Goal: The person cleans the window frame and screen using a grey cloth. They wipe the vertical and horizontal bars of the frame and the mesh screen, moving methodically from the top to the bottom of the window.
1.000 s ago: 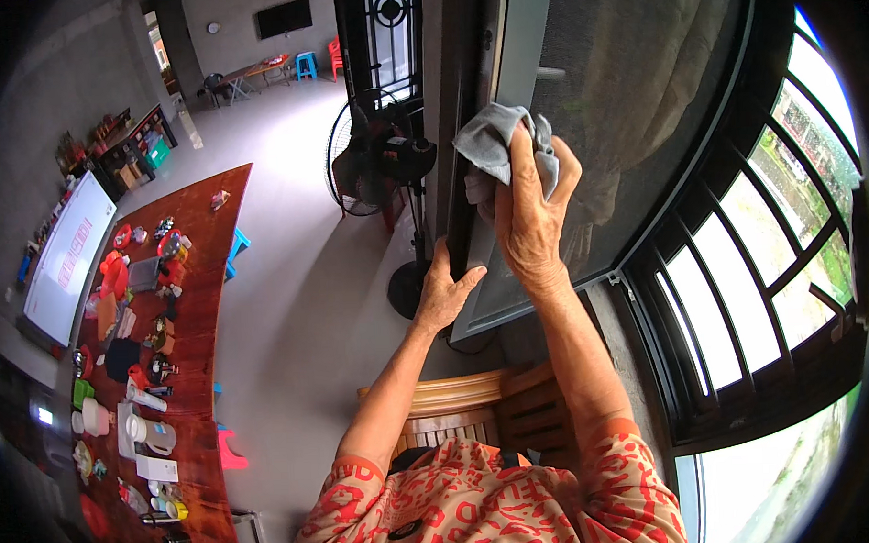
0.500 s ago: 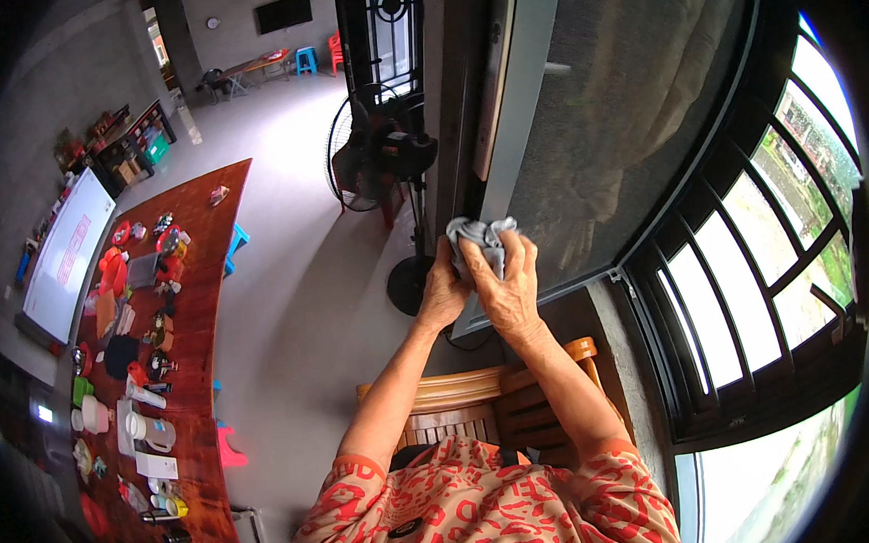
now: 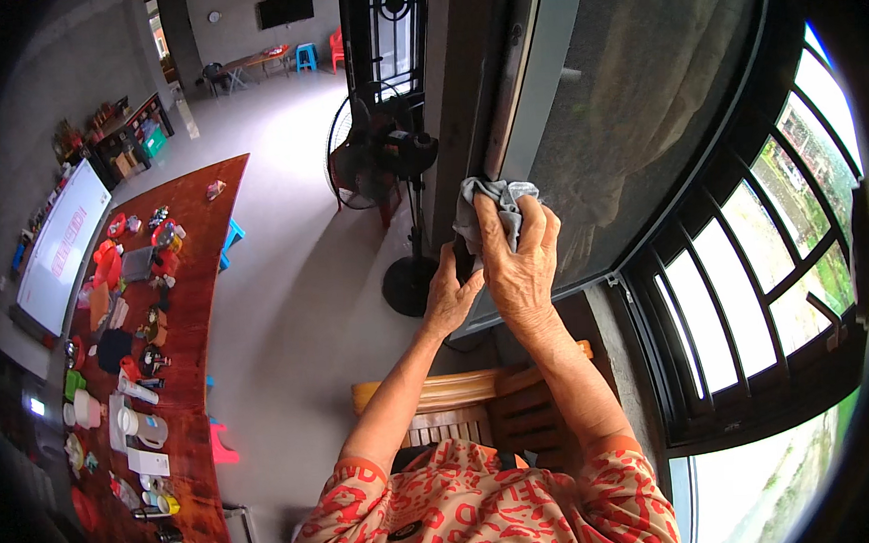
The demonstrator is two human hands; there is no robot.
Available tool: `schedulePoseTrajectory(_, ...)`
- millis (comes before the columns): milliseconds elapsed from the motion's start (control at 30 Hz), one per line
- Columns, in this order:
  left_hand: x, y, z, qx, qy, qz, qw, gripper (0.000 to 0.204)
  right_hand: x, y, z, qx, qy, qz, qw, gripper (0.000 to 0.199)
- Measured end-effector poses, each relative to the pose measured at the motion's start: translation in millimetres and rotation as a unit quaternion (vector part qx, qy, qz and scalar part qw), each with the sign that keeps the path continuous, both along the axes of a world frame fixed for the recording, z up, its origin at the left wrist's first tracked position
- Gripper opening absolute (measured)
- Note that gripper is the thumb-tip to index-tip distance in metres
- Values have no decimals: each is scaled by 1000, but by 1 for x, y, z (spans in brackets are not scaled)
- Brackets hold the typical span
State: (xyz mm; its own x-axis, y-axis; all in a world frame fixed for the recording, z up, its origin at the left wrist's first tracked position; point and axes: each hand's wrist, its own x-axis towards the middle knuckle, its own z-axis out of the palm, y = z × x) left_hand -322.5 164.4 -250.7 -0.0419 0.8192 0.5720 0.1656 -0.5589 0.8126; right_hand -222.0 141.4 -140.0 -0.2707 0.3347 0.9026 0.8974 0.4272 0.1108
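Note:
A crumpled grey cloth (image 3: 489,195) is bunched under the fingers of my right hand (image 3: 524,273), which presses it against the edge of a grey-framed window sash (image 3: 554,81) with a dark mesh panel (image 3: 639,102). My left hand (image 3: 450,298) is just below and to the left, thumb and fingers closed around the dark lower part of the frame edge. Some of its fingertips are hidden behind the frame. A pale metal strip (image 3: 512,87) runs up the sash edge above the cloth.
A black standing fan (image 3: 406,153) is left of the sash. Below my arms is a wooden chair (image 3: 448,391). A red-brown table (image 3: 192,309) crowded with dishes and containers fills the left. Black window bars (image 3: 732,290) are at the right.
My right hand has slid the cloth up and slightly right along the sash edge. My left hand has come away from the cloth and sits lower on the frame.

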Motion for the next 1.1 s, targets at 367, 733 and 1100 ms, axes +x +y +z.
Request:
schedulePoseTrajectory(367,-2,3,-4,17,8,7,1000,48,-2,-7,-8,-40,-49,-10,998,44)
schedulePoseTrajectory(733,-16,-2,-26,-76,-27,-94,992,58,17,-30,-35,-146,54,115,981,46)
schedulePoseTrajectory(1100,-16,-1,-10,-9,-8,-100,995,56,-9,24,-37,61,189,50,979,72)
